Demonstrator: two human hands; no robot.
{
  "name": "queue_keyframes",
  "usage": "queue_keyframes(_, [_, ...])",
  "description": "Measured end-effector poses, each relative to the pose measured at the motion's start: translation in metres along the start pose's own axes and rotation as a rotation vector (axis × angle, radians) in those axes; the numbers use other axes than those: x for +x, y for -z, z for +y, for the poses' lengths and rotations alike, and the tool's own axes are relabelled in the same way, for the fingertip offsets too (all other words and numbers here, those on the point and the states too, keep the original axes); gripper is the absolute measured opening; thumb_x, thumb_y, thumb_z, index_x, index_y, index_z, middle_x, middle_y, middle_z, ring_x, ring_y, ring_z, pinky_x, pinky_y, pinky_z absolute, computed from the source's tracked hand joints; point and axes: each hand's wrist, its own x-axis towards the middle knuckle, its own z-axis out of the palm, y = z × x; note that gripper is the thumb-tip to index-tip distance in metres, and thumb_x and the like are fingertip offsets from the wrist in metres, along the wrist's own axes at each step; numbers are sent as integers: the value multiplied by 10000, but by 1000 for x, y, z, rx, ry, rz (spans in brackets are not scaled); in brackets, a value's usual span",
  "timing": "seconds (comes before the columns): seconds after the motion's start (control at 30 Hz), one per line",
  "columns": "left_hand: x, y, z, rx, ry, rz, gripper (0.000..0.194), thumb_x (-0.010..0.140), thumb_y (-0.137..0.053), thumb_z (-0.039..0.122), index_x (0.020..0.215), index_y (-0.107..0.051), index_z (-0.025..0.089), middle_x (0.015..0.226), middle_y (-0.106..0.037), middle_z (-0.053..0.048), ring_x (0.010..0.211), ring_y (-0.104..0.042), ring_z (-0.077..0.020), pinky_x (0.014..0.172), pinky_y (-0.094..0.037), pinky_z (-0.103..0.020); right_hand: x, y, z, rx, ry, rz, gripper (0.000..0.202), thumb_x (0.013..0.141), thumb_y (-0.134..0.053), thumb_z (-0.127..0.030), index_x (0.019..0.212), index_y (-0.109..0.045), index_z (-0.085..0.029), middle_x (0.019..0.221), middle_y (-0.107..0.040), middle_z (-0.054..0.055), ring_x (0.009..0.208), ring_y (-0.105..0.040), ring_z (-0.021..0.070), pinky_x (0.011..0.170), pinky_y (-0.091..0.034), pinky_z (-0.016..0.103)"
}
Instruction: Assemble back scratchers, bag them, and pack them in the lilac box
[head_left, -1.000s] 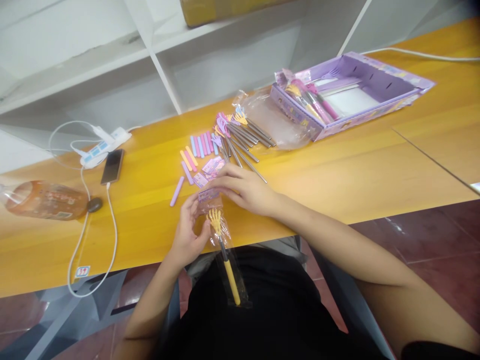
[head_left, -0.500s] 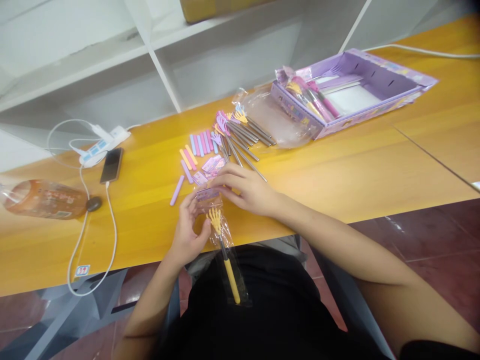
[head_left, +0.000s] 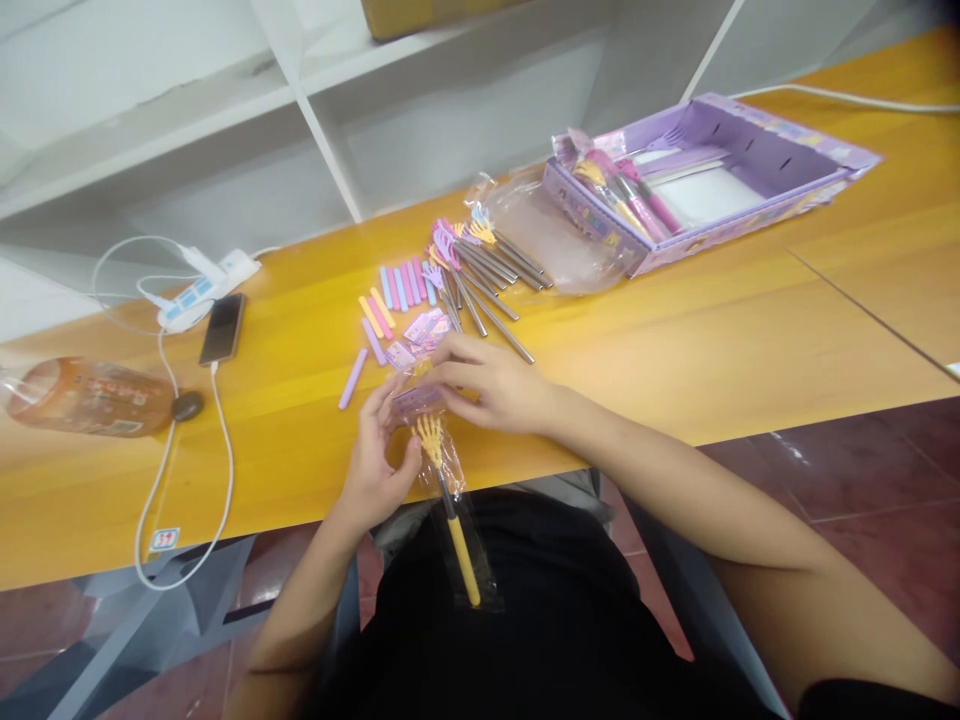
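A clear plastic bag [head_left: 487,590] hangs over the table's front edge, with a yellow hand-shaped back scratcher [head_left: 463,555] inside it, head up and yellow handle down. My left hand [head_left: 375,465] is closed on the bag's upper left side, its thumb beside the scratcher's head. My right hand [head_left: 499,385] pinches the bag's top end from the right. Between the hands a purple printed card [head_left: 417,399] shows at the bag's mouth. My fingertips partly hide the card and the bag's edge.
Beyond my hands lie loose printed cards [head_left: 427,328], coloured handle tubes [head_left: 405,286] and metal back scratcher rods [head_left: 487,285]. A purple box [head_left: 600,215] with packed scratchers stands at back right. On the left are a phone [head_left: 223,330], a power strip [head_left: 210,290] and an orange-tinted bottle [head_left: 90,398].
The fingers of my right hand have shifted slightly at the bag's top, showing more of the card's lower edge. My left hand and the back scratcher have hardly moved.
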Motion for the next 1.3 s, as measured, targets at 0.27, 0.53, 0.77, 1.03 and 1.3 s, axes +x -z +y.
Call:
queue_keyframes(0.27, [-1, 0, 2, 51, -49, 9, 781, 1085, -644, 215, 1739, -238, 348, 1853, -258, -147, 1685, -381, -325, 1267, -543, -512, 1, 1, -2, 77, -32, -15, 269, 1096, -548, -158, 1307, -704, -218, 1133, -651, 79, 962, -646, 207, 847, -566, 368])
queue_keyframes(0.53, [-1, 0, 3, 27, -13, 17, 799, 1089, -652, 264, 1756, -219, 351, 1901, -99, -116, 1735, -258, -344, 1287, -519, -500, -2, -2, -3, -124, -27, -81, 278, 1097, -533, -145, 1309, -706, -191, 1114, -720, 84, 942, -681, 206, 756, -545, 320])
queue_keyframes(0.77, [-3, 1, 2, 73, -6, -4, 805, 1094, -645, 275, 1758, -198, 359, 1884, -181, -130, 1737, -254, -349, 1300, -497, -561, -2, -2, -7, -84, -109, -60, 327, 1089, -526, -166, 1388, -654, -193, 1220, -736, 107, 930, -707, 200, 742, -554, 319])
queue_keyframes(1.03, [0, -2, 4, 114, -40, -17, 833, 1073, -684, 279, 1750, -203, 350, 1883, -163, -167, 1725, -282, -389, 1255, -529, -637, -2, -9, -10, 49, -280, -13, 660, 1063, -684, -228, 1665, -415, -247, 1270, -780, 68, 874, -747, 173, 804, -604, 332])
queue_keyframes(1.3, [2, -8, -2, 82, -157, -14, 869, 1080, -632, 176, 1723, -95, 406, 1819, -283, -184, 1617, -485, -349, 1215, -571, -626, -1, -11, -1, -20, -16, 14, 77, 1105, -670, -225, 1130, -738, -199, 1196, -795, 89, 1106, -765, 217, 929, -623, 363])
